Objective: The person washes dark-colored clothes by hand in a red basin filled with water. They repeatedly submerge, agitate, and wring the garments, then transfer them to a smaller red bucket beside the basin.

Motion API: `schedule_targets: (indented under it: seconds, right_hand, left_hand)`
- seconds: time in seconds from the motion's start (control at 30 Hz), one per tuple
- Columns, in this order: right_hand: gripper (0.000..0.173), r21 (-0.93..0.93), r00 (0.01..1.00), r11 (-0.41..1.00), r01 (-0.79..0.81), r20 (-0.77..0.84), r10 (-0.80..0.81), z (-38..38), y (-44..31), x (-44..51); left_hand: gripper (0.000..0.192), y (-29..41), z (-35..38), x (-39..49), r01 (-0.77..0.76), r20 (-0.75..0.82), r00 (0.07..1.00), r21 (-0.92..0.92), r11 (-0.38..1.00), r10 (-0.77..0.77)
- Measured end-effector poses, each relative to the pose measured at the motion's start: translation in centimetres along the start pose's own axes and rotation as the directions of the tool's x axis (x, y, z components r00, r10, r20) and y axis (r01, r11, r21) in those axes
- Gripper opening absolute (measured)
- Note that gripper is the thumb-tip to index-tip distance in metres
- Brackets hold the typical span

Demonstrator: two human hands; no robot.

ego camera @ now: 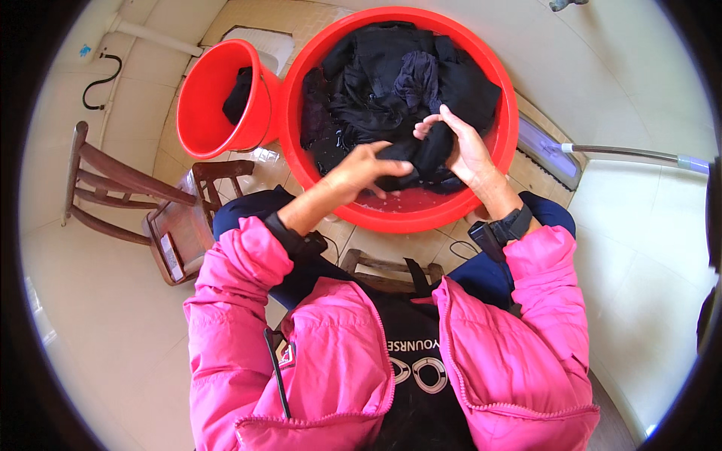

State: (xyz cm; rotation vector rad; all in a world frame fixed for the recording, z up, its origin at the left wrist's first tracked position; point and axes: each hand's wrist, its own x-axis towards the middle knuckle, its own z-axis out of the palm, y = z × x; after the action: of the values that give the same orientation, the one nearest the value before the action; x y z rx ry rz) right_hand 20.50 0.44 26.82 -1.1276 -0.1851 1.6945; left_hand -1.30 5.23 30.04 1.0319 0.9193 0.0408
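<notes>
A large red plastic basin in front of me holds a heap of wet dark clothes in water. Near its front side, my right hand curls around a bunched piece of black cloth. My left hand, blurred, is at the left of this cloth, its thumb lying across dark fabric. Whether its fingers grip the fabric cannot be made out. A crumpled dark purple cloth rests on the heap beyond my hands.
A tilted red bucket with a dark cloth inside leans by the basin's left. Nearer on that side stands a small wooden chair. A flat mop lies at the right wall. A squat toilet is behind the bucket.
</notes>
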Motion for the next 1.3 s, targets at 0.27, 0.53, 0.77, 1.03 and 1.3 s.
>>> schedule_targets:
  seconds: [0.27,0.53,0.77,1.03,1.3]
  right_hand:
    - [0.031,-0.423,0.99,0.9,0.104,0.129,-0.054,-0.2,0.1,0.4]
    - [0.031,-0.505,0.988,0.862,0.04,0.15,0.043,1.0,0.7,1.0]
    - [0.022,-0.664,0.982,0.745,0.066,0.176,0.07,-0.2,1.8,3.2]
    - [0.017,-0.873,0.972,0.439,0.211,0.235,0.001,-0.2,2.1,2.1]
    - [0.019,-0.929,0.967,0.271,0.251,0.25,-0.037,-1.1,2.4,-0.1]
  left_hand:
    - [0.041,1.6,-17.8,-6.0,-0.134,-0.341,0.937,-0.555,0.821,-0.078]
    - [0.059,1.6,-28.4,-6.0,-0.468,-0.577,0.775,-0.798,0.381,-0.256]
    - [0.049,1.7,-21.5,4.6,0.018,-0.287,0.955,-0.214,0.977,-0.081]
    - [0.06,-12.2,-19.9,13.2,0.56,-0.645,0.757,0.722,0.407,0.103]
    - [0.048,-20.3,-17.6,15.6,0.508,-0.527,0.846,0.843,0.175,0.078]
